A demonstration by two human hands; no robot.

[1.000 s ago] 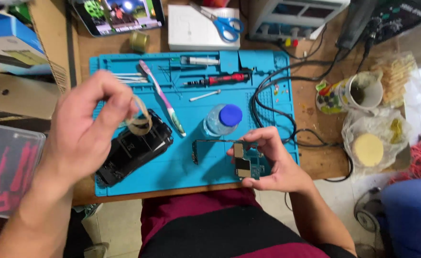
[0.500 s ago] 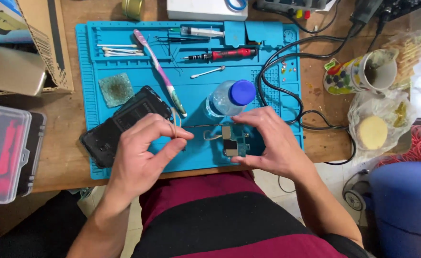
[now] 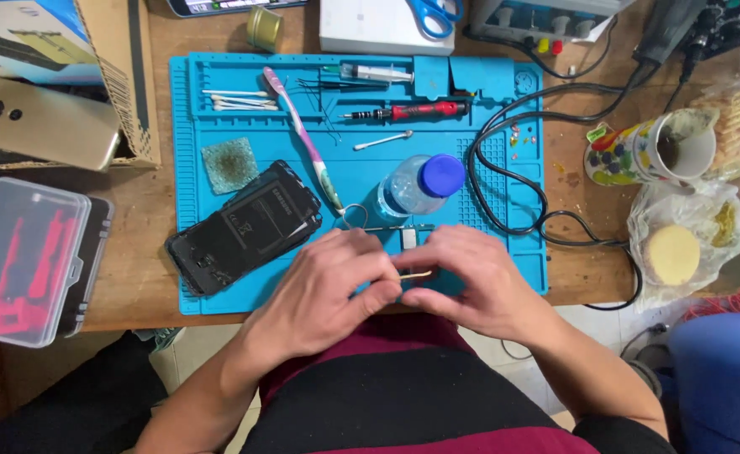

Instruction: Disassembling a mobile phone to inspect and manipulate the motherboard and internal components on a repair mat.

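Thin flex strip (image 3: 414, 274) pinched between fingertips of left hand (image 3: 328, 290) and right hand (image 3: 471, 282), over near edge of blue repair mat (image 3: 189, 168). Opened phone (image 3: 244, 225) just left; small bottle (image 3: 412, 187) behind.

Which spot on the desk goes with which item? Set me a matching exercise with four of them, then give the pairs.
Things:
1. toothbrush
2. opened phone
3. mug
4. scissors

Places:
A. lying on the white box at the top edge
B. on the bare wood right of the blue mat
C. on the mat's left part, below the green pad
D. slanting down the mat's middle

Pairs: 1-D, 2-C, 3-B, 4-A
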